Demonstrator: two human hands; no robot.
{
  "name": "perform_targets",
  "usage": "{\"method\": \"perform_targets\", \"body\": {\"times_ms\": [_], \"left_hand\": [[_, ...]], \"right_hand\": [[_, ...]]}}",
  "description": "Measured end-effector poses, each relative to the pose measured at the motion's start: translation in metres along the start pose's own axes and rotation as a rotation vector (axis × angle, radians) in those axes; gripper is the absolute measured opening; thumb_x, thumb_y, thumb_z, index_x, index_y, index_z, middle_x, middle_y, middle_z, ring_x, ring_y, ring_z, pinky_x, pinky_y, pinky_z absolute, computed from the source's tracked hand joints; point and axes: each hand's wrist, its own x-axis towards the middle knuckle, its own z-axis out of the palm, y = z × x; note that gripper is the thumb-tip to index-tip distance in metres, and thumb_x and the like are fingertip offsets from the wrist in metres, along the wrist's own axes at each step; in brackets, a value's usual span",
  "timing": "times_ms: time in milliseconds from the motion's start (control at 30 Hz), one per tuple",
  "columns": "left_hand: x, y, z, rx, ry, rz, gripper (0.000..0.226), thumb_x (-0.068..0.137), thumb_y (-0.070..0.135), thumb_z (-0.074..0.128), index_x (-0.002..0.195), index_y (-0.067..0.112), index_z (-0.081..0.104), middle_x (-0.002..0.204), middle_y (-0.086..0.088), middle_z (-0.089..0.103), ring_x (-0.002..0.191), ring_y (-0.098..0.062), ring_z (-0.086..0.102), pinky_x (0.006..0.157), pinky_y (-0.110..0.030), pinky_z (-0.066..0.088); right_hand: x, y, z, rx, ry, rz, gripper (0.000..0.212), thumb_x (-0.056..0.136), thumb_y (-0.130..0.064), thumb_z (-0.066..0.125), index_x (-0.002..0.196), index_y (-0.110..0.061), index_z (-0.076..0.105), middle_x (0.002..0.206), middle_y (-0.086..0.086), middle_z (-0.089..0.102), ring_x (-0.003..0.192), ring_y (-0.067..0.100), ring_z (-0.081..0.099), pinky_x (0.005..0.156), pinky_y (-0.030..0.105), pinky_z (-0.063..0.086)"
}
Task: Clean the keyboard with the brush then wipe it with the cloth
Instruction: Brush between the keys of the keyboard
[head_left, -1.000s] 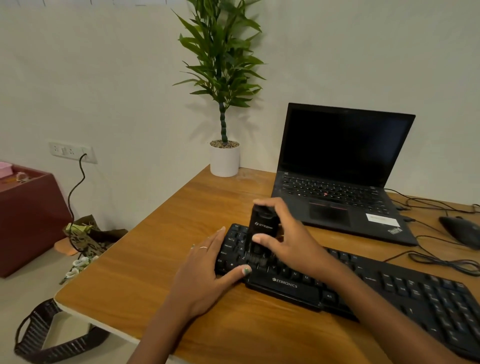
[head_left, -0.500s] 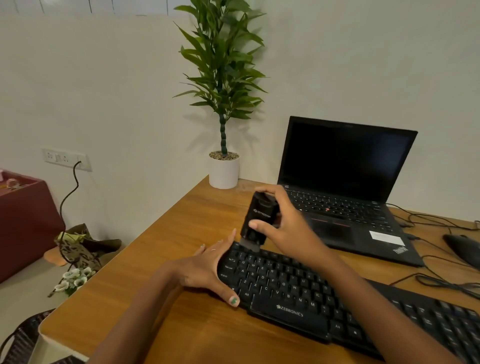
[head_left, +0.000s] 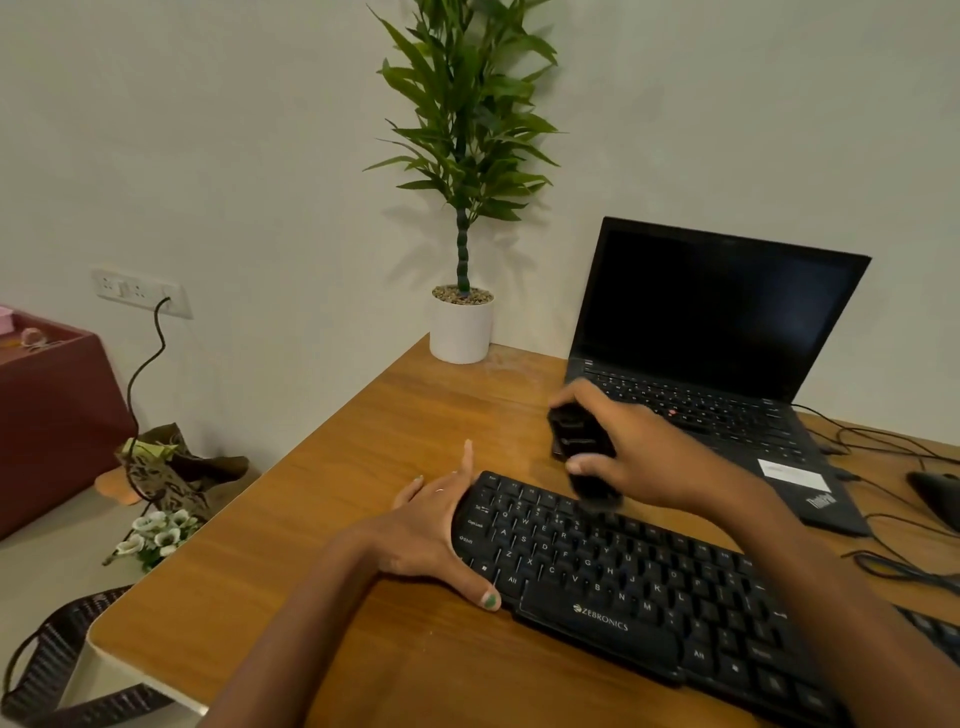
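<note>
Keyboard: your black keyboard (head_left: 649, 587) lies at a slant across the wooden worktop (head_left: 322, 499), in front of the open laptop (head_left: 717, 338).
Brush: the black brush (head_left: 582, 452) is blurred; its bristle end meets the top key rows near the keyboard's left end.
Right hand: your right hand (head_left: 644, 457) has its grip clenched round the brush body, thumb on the near side.
Left hand: your left hand (head_left: 431, 530) lies with a released grip against the keyboard's left edge, fingers straight along the far corner, thumb along the near edge.
Cloth: you cannot pick one out here.
Around: a potted plant (head_left: 462, 208) stands at the worktop's back corner; a mouse (head_left: 935, 499) and cables (head_left: 904, 551) lie at the right.
</note>
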Motion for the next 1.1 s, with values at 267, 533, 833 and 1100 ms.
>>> {"method": "perform_targets", "body": {"times_ms": [267, 533, 833, 1100], "left_hand": [[-0.011, 0.014, 0.0, -0.027, 0.023, -0.035, 0.141, 0.07, 0.042, 0.082, 0.141, 0.025, -0.039, 0.16, 0.01, 0.01, 0.146, -0.017, -0.002, 0.115, -0.033, -0.006], [-0.007, 0.005, -0.002, -0.032, 0.018, -0.019, 0.142, 0.066, 0.048, 0.081, 0.139, 0.029, -0.039, 0.16, 0.013, 0.006, 0.147, -0.019, -0.002, 0.114, -0.032, -0.008], [-0.004, 0.005, -0.003, 0.02, -0.048, -0.038, 0.15, 0.04, 0.076, 0.07, 0.138, 0.037, -0.037, 0.161, 0.01, 0.003, 0.146, -0.02, 0.006, 0.117, -0.038, -0.003], [-0.001, 0.006, -0.001, 0.007, -0.067, -0.085, 0.152, 0.038, 0.075, 0.075, 0.14, 0.042, -0.032, 0.162, 0.006, 0.001, 0.146, -0.025, 0.008, 0.12, -0.046, 0.008]], "right_hand": [[0.028, -0.027, 0.055, 0.413, 0.135, -0.063, 0.052, 0.087, -0.018, 0.062, 0.125, -0.034, 0.031, 0.113, -0.002, 0.053, 0.095, 0.015, 0.06, 0.076, 0.033, 0.057], [-0.027, 0.025, -0.018, -0.039, -0.265, 0.094, 0.051, 0.087, -0.026, 0.062, 0.122, -0.039, 0.028, 0.116, -0.003, 0.051, 0.094, 0.008, 0.054, 0.078, 0.03, 0.051], [-0.079, 0.029, -0.003, 0.402, 0.194, 0.099, 0.052, 0.084, -0.021, 0.065, 0.122, -0.039, 0.035, 0.115, -0.011, 0.05, 0.096, 0.007, 0.06, 0.072, 0.024, 0.056], [-0.128, 0.056, -0.04, -0.016, -0.071, 0.282, 0.052, 0.086, -0.027, 0.063, 0.121, -0.046, 0.029, 0.116, -0.006, 0.051, 0.095, 0.008, 0.055, 0.074, 0.026, 0.052]]}}
